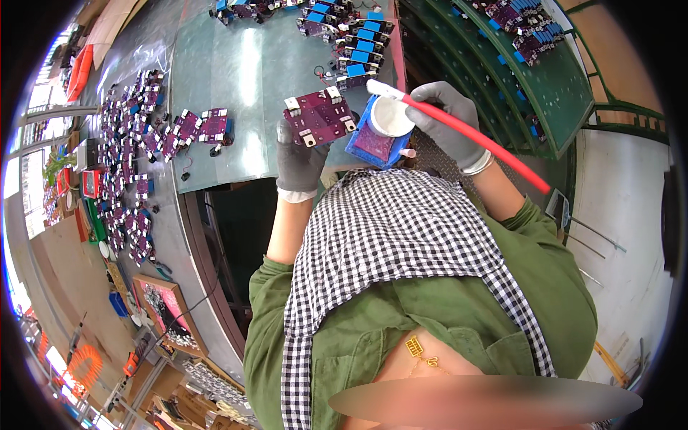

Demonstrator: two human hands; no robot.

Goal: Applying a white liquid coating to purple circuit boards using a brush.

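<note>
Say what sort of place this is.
Probably an electronics assembly workshop: purple circuit boards cluster on the bench, more sit on a green rack, and the gloved left hand holds another board.

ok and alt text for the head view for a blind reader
Gloved left hand holding a purple circuit board while the gloved right hand grips a long red, white-tipped tool near a white round tub. More circuit boards lie on a green worktop.
</note>
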